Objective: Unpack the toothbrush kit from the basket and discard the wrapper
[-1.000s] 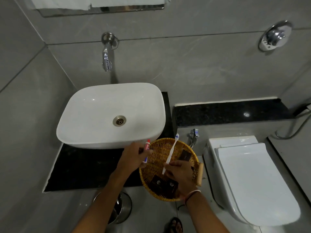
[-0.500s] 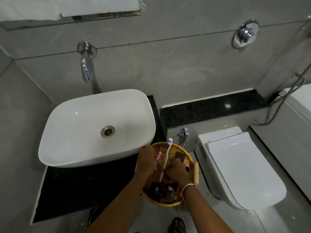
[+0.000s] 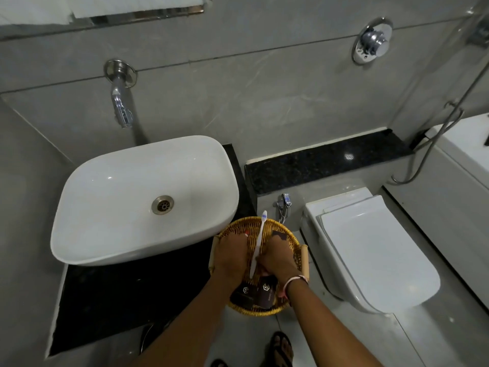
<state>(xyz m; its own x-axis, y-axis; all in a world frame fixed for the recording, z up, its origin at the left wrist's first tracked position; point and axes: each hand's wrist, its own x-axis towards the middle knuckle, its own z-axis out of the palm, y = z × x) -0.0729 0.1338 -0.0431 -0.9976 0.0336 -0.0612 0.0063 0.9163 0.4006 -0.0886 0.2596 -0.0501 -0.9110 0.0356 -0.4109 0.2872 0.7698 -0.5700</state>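
Note:
A round wicker basket [image 3: 290, 238] sits at the counter's right end, in front of me. Both hands are over it, close together. My right hand [image 3: 279, 256] pinches the lower end of a white toothbrush [image 3: 258, 239] whose blue-tipped head points away, past the basket's far rim. My left hand [image 3: 230, 256] is closed around a small red-capped tube, of which only a red tip [image 3: 246, 234] shows. Dark sachets with a white logo [image 3: 264, 292] lie in the near part of the basket, and another dark packet [image 3: 278, 235] at its far right.
A white basin [image 3: 119, 197] with a drain stands on the black counter [image 3: 105, 300] to the left, under a wall tap [image 3: 120, 107]. A closed white toilet [image 3: 370, 247] is on the right. My sandalled foot [image 3: 281, 348] is on the grey floor below.
My hands have come together over the basket; the left hand moved right and closed further around the tube. The view has shifted, so the basin and toilet sit lower and further left.

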